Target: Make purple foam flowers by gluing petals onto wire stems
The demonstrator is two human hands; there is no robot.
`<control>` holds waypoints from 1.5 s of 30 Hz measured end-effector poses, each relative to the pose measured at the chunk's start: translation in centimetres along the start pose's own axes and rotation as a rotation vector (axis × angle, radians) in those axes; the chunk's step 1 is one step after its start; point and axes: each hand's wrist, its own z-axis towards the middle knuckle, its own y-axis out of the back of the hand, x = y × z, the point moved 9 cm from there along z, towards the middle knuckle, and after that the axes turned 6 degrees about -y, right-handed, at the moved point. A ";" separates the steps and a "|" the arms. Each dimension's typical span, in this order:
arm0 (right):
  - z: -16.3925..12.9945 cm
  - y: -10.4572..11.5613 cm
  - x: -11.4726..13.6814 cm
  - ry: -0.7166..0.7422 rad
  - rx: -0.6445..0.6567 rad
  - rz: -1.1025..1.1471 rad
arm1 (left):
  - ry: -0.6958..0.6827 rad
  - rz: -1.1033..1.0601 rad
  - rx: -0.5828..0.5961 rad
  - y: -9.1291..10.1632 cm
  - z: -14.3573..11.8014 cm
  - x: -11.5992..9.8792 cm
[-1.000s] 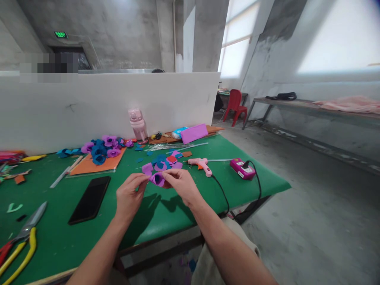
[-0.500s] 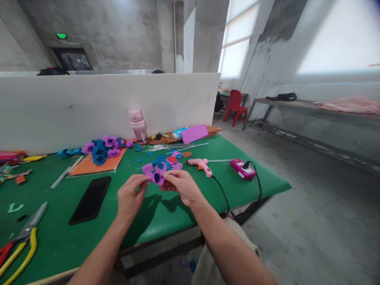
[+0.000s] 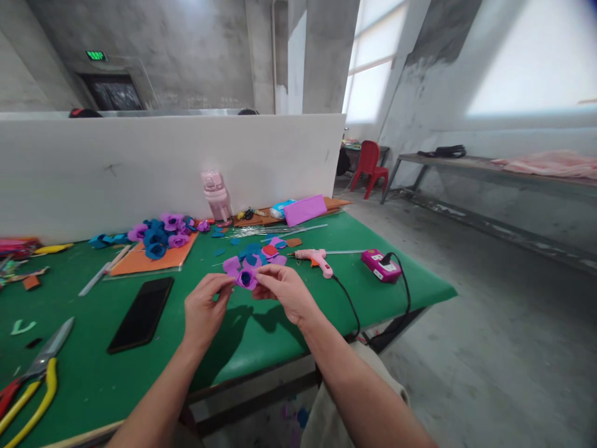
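Green table (image 3: 280,336) edge near; hands pinch purple flower (image 3: 245,277)

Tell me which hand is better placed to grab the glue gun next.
Right, probably. The pink glue gun lies on the green table just beyond the right hand, on that hand's side. The left hand is farther off. Both hands pinch the purple flower, so the left would keep its grip on it.

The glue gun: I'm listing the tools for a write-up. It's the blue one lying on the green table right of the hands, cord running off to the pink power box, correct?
Not quite: the glue gun is pink, not blue, as the head view shows. The rest holds: it lies on the green table to the right of the hands, and its black cord runs on toward the pink power box.
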 end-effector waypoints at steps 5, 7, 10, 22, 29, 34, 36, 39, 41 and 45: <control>0.0 -0.2 -0.3 -0.030 0.016 0.013 | -0.046 0.096 -0.017 0.2 0.1 -0.5; 0.1 -0.3 -0.4 -0.043 0.031 0.044 | -0.061 0.130 -0.022 0.3 0.1 -0.8; 0.1 -0.3 -0.5 -0.051 0.048 0.068 | -0.067 0.164 -0.027 0.5 0.1 -1.1; -0.1 -0.1 -0.3 -0.034 0.042 0.044 | -0.038 0.152 -0.046 0.7 0.1 -0.9; 0.0 0.1 0.3 0.053 0.027 0.077 | 0.110 -0.038 0.056 -0.6 -0.2 0.4; 0.0 0.2 0.6 0.072 0.022 0.104 | 0.177 -0.099 0.087 -1.1 -0.4 1.0; 0.0 0.2 0.5 0.063 0.021 0.114 | 0.171 -0.090 0.086 -1.0 -0.4 0.9; 0.1 0.2 0.2 0.038 0.022 0.127 | 0.112 -0.035 0.076 -0.8 -0.3 0.4; 0.1 0.2 0.1 0.028 0.017 0.131 | 0.073 0.009 0.070 -0.7 -0.2 0.0; 0.2 0.0 -0.5 -0.007 0.014 0.144 | 0.049 0.057 0.047 -0.4 -0.2 -0.4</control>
